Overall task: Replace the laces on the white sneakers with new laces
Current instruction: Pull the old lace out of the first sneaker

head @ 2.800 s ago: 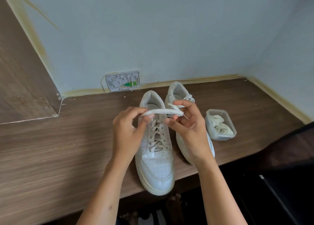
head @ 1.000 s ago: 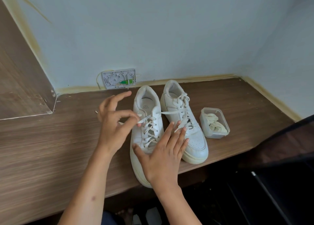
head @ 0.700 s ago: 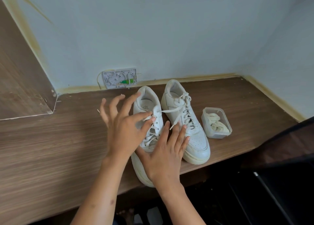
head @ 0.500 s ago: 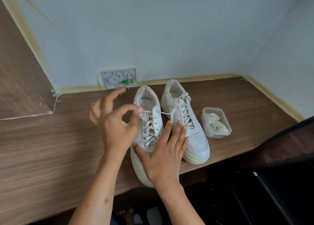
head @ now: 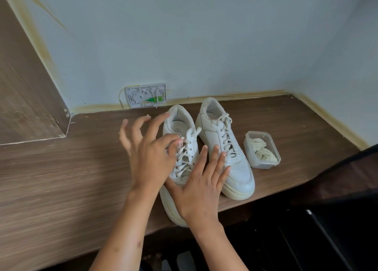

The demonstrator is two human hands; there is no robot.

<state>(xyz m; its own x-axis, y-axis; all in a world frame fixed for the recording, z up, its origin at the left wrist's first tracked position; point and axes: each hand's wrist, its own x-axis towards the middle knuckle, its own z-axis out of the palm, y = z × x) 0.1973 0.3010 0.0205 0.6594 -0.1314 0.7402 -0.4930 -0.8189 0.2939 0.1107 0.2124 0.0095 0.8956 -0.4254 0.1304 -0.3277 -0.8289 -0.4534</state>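
White lace (head: 185,146) sits pinched in your left hand (head: 149,154); your right hand (head: 201,185) lies flat on one of two sneakers (head: 223,146).

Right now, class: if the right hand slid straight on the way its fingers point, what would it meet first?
The right hand points up and right, so probably the right sneaker, which its fingertips already seem to touch.

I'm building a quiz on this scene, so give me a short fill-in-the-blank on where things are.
1. The clear container of spare laces sits to the ____ of both sneakers.
2. The right hand lies flat on the ____ sneaker.
3. The left hand pulls at that sneaker's ____.
4. The right sneaker has its laces ____ threaded.

Missing words: right; left; laces; still
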